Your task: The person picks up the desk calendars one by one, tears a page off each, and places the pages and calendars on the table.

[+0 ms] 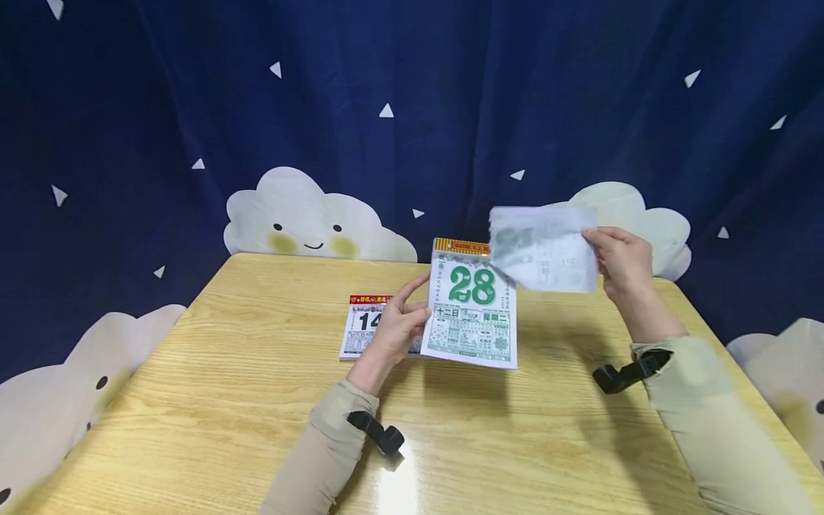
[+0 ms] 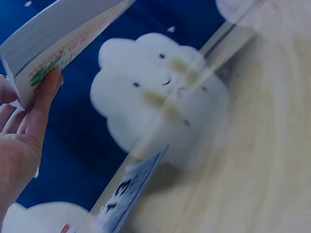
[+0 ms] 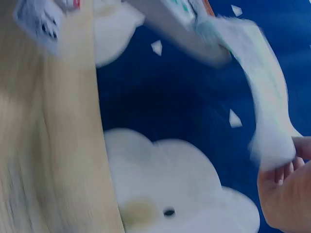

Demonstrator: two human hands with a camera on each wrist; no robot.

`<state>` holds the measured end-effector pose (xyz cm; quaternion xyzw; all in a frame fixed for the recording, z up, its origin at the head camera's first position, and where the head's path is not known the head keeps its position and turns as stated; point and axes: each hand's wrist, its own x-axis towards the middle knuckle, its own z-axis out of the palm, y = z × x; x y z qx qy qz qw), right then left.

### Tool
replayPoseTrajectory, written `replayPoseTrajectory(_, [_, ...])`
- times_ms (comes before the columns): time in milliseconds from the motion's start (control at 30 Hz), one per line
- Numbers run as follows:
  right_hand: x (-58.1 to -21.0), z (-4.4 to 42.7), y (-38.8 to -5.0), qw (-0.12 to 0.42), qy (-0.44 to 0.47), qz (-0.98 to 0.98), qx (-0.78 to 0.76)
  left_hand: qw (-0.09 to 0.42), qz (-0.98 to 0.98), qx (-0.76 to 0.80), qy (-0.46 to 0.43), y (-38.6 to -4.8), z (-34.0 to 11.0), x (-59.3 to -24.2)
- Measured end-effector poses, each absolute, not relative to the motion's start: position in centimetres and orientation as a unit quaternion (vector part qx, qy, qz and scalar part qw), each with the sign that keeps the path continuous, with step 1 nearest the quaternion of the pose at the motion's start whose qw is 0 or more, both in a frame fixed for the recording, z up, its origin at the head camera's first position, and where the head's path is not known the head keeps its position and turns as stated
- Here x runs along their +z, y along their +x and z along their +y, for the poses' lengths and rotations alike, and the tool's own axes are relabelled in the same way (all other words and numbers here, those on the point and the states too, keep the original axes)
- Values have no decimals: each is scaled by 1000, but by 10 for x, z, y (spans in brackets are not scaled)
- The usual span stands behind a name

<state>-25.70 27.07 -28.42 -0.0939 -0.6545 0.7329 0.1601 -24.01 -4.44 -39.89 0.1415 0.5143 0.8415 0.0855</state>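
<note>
My left hand grips a tear-off calendar pad by its left edge, holding it up off the table. The pad's top page shows a large green 28 under a yellow and red header strip. Between thumb and fingers, my right hand pinches a thin calendar sheet by its right edge. Green print shows faintly through the sheet, and its left edge is ragged beside the pad's top right corner. Whether it still joins the pad I cannot tell. The right wrist view shows the sheet stretched and blurred.
A second calendar with a red header and a black 14 lies on the wooden table, partly hidden behind my left hand. Beyond the table hangs a dark blue curtain with white clouds and triangles.
</note>
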Motion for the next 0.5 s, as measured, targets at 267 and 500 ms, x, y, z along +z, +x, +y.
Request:
replayPoseTrajectory(267, [-282,313,-253,226,-162,-615,738,56,509,851,116,-245,-68,-396])
replayPoseTrajectory(500, [-285,313,-252,220,-143,-623,737,69,531,837,111,-243,-63,-398])
